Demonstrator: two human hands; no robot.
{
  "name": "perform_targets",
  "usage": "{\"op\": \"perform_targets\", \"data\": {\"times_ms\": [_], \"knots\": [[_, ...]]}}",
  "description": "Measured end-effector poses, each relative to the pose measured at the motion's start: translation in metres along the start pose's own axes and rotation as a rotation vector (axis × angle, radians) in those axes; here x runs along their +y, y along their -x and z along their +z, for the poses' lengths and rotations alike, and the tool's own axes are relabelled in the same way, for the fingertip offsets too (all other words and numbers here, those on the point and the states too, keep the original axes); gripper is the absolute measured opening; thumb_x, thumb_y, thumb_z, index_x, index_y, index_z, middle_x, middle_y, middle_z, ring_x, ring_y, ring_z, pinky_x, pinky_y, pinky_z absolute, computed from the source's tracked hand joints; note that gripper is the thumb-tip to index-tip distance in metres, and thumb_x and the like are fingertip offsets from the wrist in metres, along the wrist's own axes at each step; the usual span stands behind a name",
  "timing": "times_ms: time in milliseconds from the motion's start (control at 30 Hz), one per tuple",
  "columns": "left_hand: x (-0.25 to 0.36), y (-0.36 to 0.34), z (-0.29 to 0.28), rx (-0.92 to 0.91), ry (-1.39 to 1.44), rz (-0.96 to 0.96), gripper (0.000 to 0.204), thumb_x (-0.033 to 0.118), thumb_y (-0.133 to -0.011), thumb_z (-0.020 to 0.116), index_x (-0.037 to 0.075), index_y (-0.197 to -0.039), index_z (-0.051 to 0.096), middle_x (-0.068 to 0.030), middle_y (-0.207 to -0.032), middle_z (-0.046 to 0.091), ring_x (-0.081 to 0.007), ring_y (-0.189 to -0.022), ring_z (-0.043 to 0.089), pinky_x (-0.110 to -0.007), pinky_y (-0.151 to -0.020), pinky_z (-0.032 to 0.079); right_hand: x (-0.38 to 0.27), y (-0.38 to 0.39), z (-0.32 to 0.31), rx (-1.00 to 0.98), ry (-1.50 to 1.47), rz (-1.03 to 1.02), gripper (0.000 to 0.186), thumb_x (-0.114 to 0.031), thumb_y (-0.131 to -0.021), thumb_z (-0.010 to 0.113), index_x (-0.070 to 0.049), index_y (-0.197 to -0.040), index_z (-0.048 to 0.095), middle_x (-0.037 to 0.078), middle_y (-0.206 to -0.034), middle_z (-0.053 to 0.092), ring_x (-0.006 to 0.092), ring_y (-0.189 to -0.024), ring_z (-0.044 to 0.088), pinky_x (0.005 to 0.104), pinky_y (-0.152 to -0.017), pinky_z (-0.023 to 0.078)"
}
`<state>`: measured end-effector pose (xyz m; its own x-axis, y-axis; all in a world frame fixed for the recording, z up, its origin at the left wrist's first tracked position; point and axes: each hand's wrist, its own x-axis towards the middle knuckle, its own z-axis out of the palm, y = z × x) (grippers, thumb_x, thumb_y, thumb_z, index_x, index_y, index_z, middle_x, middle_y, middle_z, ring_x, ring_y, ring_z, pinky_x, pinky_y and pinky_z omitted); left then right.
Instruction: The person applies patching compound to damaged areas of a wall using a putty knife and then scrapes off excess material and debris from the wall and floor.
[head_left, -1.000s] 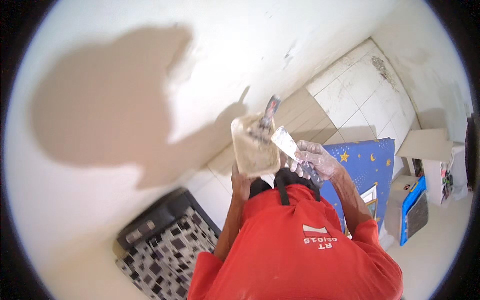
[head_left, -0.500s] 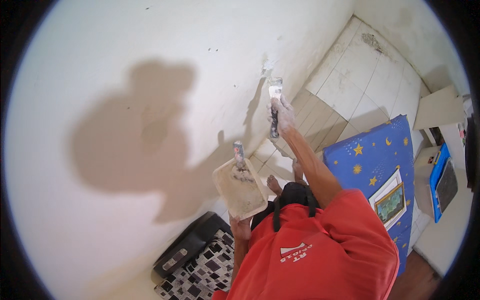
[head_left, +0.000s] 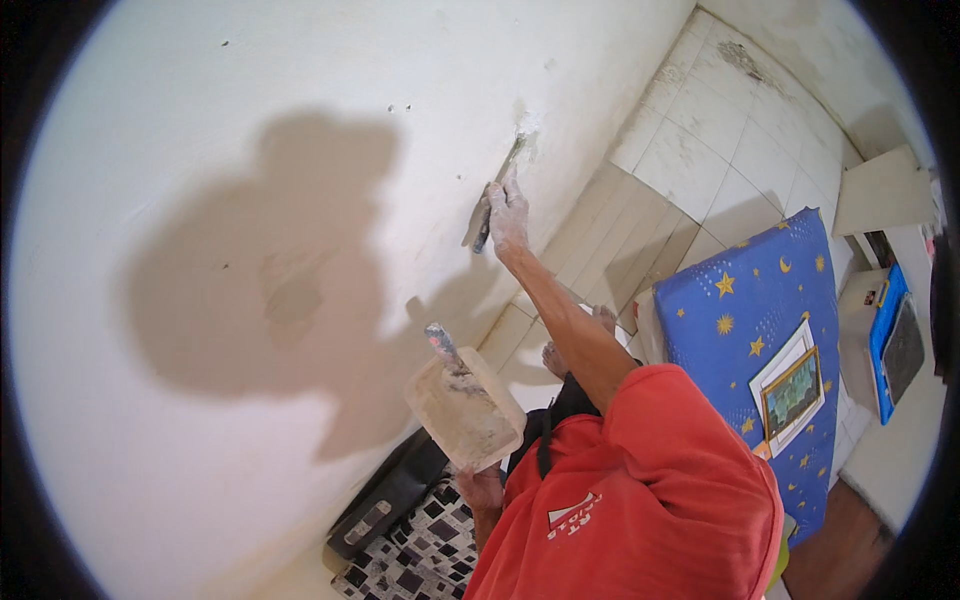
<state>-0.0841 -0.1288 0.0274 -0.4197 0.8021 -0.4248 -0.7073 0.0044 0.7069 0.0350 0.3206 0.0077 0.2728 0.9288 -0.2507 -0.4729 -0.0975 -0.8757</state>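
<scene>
Dusted with white, my right hand [head_left: 508, 212] is closed round the dark handle of a putty knife [head_left: 482, 236]. The knife's blade lies against the white wall [head_left: 450, 60], at a whitish damaged patch [head_left: 530, 122]. My left hand [head_left: 482, 488] grips the near end of a shallow cream plastic tray [head_left: 508, 392], held tilted in front of my body. Grey-white residue coats the inside of the tray. A second tool with a paint-smeared handle [head_left: 443, 343] rests in the tray, the handle sticking out past the far rim; putty partly hides its lower end.
To the right stands a blue star-patterned mattress [head_left: 700, 300] with framed pictures [head_left: 792, 392] on it. Beyond it is a blue-lidded bin [head_left: 882, 350]. A black case [head_left: 385, 500] and a checkered cloth [head_left: 425, 545] lie below the tray. White tiles [head_left: 690, 150] cover the floor.
My right hand has moved left, bringing the putty knife's blade onto the wall patch and turning it edge-on. The tray has shifted slightly left and down in view.
</scene>
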Motion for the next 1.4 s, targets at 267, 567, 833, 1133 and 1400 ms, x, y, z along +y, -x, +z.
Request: {"op": "perform_targets", "data": {"times_ms": [267,567,833,1133,1400], "knots": [[0.007,0.005,0.004,0.018,-0.015,-0.026,0.077,0.026,-0.083,0.065,-0.002,-0.147,0.031,-0.0216,-0.145,0.044,-0.0383,-0.130,0.049,-0.055,-0.105,0.047,0.014,0.001,-0.018,-0.157,0.341,-0.192,0.067,-0.016,-0.095,0.053,0.003,-0.151,0.022,0.021,-0.094,0.058,0.0312,-0.087,0.059,0.0398,-0.079,0.047],[0.009,0.000,0.009,-0.026,-0.040,0.002,0.074,0.028,-0.083,0.064,0.000,-0.146,0.036,-0.0193,-0.144,0.048,-0.0379,-0.130,0.050,-0.058,-0.105,0.044,-0.010,0.028,-0.078,-0.293,0.428,-0.087,0.053,-0.017,-0.098,0.051,-0.009,-0.149,0.039,0.006,-0.085,0.058,0.0146,-0.070,0.054,0.0327,-0.069,0.050],[0.003,0.013,0.027,0.043,-0.015,-0.004,0.081,0.026,-0.080,0.068,0.002,-0.148,0.032,-0.0184,-0.145,0.046,-0.0367,-0.129,0.051,-0.054,-0.102,0.050,-0.041,-0.070,-0.170,-0.486,1.149,-0.402,0.035,-0.033,-0.100,0.051,-0.010,-0.124,0.061,0.010,-0.111,0.064,0.0310,-0.091,0.063,0.0415,-0.079,0.052],[-0.010,0.034,0.027,0.147,-0.040,0.033,0.081,0.024,-0.082,0.068,0.002,-0.149,0.030,-0.0186,-0.147,0.043,-0.0360,-0.131,0.048,-0.055,-0.105,0.046,-0.092,-0.154,-0.111,-0.751,1.202,-0.875,0.028,-0.032,-0.097,0.056,-0.007,-0.107,0.064,0.011,-0.102,0.064,0.0325,-0.099,0.062,0.0466,-0.084,0.049],[-0.023,0.051,0.036,0.155,0.004,0.102,0.068,0.032,-0.090,0.063,-0.001,-0.144,0.038,-0.0179,-0.140,0.052,-0.0360,-0.122,0.057,-0.053,-0.097,0.052,-0.098,-0.139,-0.097,-0.632,1.401,-0.801,0.027,-0.037,-0.096,0.056,-0.010,-0.096,0.061,0.006,-0.094,0.064,0.0295,-0.094,0.064,0.0474,-0.079,0.050]]}}
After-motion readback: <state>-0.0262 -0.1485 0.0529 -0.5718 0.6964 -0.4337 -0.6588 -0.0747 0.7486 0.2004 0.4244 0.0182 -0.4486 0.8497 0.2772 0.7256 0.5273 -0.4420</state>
